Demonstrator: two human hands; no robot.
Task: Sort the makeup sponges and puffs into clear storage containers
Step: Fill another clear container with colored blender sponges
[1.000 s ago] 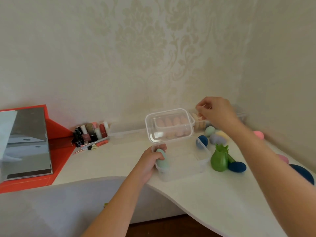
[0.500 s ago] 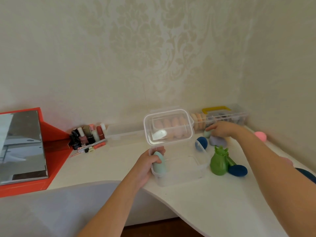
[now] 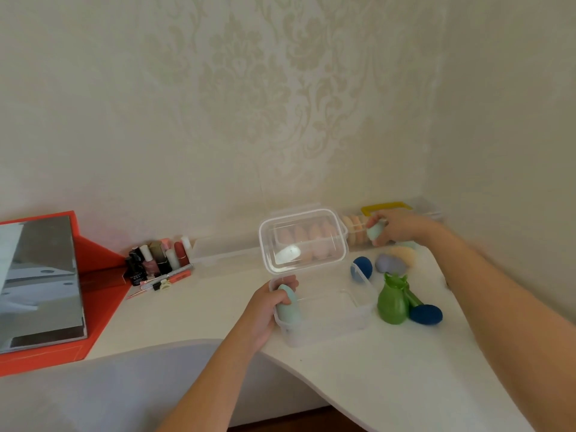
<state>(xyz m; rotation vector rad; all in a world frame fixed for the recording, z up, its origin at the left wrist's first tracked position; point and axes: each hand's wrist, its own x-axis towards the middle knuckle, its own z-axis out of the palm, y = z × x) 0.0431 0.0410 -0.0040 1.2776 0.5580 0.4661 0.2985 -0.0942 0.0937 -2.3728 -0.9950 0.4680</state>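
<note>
Now, white curved desk: it carries everything. The sorting box sits near its front edge, and the loose sponges lie toward its back right corner.
Clear rectangular plastic container: open, with its clear lid standing upright along its back edge.
Step in hand: judged to be carrying the right hand's sponge across to the open container.
Doing it well: the left hand should steady the box. The right should pass above the green plastic holder and the lid's rim, then lower the sponge in rather than drop it, since foam probably bounces.
Right hand: near the back right corner, fingers pinching a pale mint foam sponge, which is lifted in front of a row of peach puffs.
Left hand: fingers curled round a mint egg-shaped sponge standing at the container's left end.
Sponge's look: matte, smooth and rounded, tapering to one end. It is likely soft, so a light pinch should do.
Loose sponges: a navy round one, a lilac one and a peach one, close together.
</note>
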